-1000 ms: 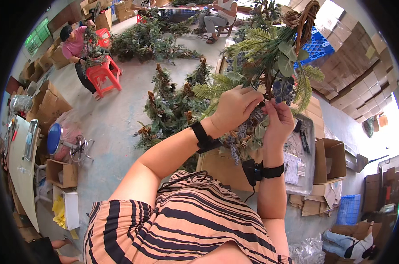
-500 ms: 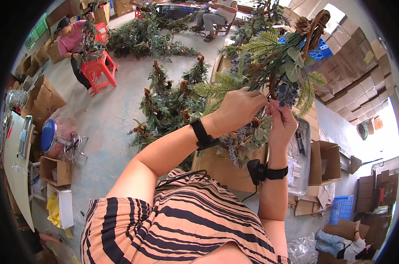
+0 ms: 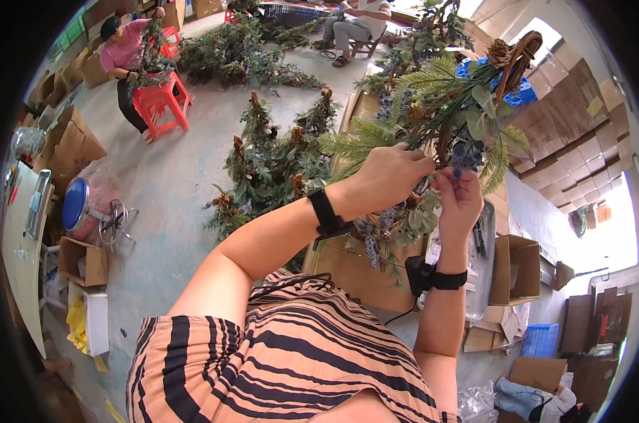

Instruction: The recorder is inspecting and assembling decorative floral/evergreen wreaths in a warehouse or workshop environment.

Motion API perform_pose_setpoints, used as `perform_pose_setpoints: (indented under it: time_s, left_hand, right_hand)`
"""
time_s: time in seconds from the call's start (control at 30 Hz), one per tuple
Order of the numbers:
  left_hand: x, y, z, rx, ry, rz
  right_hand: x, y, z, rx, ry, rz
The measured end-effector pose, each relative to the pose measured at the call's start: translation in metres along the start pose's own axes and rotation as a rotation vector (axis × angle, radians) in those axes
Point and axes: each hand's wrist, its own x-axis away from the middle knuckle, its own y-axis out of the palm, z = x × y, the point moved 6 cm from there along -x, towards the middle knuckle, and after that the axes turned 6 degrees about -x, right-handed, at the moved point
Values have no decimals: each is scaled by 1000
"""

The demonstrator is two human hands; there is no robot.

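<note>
An artificial wreath [image 3: 440, 137] of brown twisted twigs, fern-like sprigs, round leaves, pinecones and blue berries stands before me at the upper right. My left hand [image 3: 392, 176] reaches into it from the left, fingers bent closed around its stems, the tips partly hidden by greenery. Just beneath a blue berry cluster [image 3: 464, 156], my right hand [image 3: 462, 201] pinches with thumb and fingers. Whatever lies in that pinch is too small to make out. Below both hands hang more leaves and a blue flower spike [image 3: 369, 243].
A cardboard surface [image 3: 358, 278] lies under the wreath, with a grey tray [image 3: 483, 282] and an open carton [image 3: 514, 269] to its right. Finished-looking greenery pieces [image 3: 280, 155] stand on the floor at left. A co-worker in pink [image 3: 125, 53] sits beyond, near a red stool [image 3: 163, 106].
My right hand has drawn slightly down and away from my left, and its fingers have shifted. The left hand keeps its hold on the wreath. The whole view has shifted a little.
</note>
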Motion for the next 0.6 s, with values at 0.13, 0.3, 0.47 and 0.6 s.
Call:
perform_pose_setpoints:
  time_s: [0.13,0.3,0.47,0.6]
  left_hand:
    - [0,4,0,-15,-3,-49]
    - [-1,1,1,-33,30,-73]
    - [-2,1,1,-72,64,-106]
    - [-2,2,1,-101,94,-100]
  right_hand:
    - [-2,-3,0,49,-2,-30]
    - [-2,-3,-1,70,0,-71]
    - [-5,-8,2,111,-1,-117]
    - [-8,-8,0,205,-37,-166]
